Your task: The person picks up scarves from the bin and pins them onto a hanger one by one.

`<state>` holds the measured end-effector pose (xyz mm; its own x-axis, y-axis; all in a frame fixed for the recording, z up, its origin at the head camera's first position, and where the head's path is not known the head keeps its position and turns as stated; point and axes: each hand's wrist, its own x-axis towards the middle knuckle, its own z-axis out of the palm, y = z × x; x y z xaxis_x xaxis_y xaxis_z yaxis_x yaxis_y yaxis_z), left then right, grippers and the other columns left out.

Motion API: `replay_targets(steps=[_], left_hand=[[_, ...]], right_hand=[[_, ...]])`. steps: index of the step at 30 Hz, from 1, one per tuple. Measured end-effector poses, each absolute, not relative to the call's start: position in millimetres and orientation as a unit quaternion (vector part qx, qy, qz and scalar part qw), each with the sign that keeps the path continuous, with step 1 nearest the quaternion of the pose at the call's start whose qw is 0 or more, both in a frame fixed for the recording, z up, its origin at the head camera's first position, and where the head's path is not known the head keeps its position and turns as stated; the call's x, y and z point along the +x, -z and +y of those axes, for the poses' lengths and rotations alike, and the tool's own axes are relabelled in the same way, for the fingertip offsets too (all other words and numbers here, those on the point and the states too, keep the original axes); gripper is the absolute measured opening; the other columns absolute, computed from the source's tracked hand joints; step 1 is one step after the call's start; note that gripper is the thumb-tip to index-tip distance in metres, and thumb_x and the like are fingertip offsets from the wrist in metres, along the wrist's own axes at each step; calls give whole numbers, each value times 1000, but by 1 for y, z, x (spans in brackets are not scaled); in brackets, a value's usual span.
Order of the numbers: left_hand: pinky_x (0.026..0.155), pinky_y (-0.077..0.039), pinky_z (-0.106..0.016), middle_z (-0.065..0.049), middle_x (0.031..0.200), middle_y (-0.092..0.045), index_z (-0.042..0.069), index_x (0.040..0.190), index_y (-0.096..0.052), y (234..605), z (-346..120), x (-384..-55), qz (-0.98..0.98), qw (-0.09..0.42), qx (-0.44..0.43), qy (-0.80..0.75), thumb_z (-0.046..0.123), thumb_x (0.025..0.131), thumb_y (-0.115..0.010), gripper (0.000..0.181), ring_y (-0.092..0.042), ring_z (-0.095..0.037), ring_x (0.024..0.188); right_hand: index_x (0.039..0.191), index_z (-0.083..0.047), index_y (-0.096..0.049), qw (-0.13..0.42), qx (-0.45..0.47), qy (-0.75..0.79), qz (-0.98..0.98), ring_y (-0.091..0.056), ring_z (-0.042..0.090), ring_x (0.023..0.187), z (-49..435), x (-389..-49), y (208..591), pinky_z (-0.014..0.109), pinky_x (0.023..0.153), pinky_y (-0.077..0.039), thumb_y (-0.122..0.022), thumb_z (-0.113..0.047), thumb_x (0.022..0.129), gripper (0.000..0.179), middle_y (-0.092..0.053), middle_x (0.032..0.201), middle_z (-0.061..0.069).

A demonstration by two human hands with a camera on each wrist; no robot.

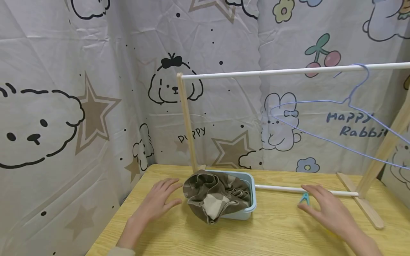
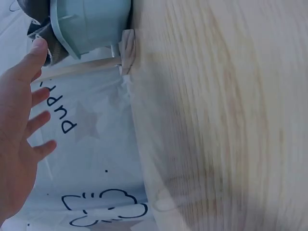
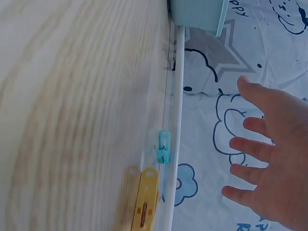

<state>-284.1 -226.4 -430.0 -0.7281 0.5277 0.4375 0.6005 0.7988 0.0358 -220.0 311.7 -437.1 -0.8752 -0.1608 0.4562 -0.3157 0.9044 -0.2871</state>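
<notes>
Nearest the camera, at the front of the head view, we see the left hand and the right hand, both with fingers spread loosely and holding nothing. Between them on the yellow wood-grain bench stands a pale blue plastic basket with a crumpled bundle of brown and cream checked cloth; it spills over the basket's left and front edges, probably because it is too bulky to sit wholly inside. The left hand is just beside the cloth, the right near a small teal plastic clothespin. Behind, a white upper rail rests on pale wooden posts, whose feet and white lower rail seem meant to keep it steady; a thin lilac-blue hanger hangs there by its hook. In the left wrist view, we find the left palm open and its thumb overlapping the cloth, though we cannot tell whether they touch. In the right wrist view, we see the right hand's fingers apart and empty, the teal clothespin just beside the lower rail, and a long yellow clothespin near it, both loose on the bench, perhaps for easy reach.
</notes>
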Motion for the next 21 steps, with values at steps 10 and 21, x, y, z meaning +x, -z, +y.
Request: replay_targets(steps=[10,21], left_hand=[[106,-44,-51,-8,139,-58,15,138,-58,423,-217,-273,-885,253,-375,109,38,84,-76,61,-55,-28,127],[105,-45,-48,-8,139,-58,15,137,-58,418,-199,-266,-857,272,-423,112,42,74,-82,72,-55,-28,126]], right_hand=[[138,-8,-56,193,143,-216,-947,-54,48,120,286,-222,434,69,89,-44,-72,-43,89,62,-58,134,21],[137,-9,-57,189,168,-242,-937,-57,43,119,257,-228,430,64,91,-48,-71,-42,91,58,-59,132,17]])
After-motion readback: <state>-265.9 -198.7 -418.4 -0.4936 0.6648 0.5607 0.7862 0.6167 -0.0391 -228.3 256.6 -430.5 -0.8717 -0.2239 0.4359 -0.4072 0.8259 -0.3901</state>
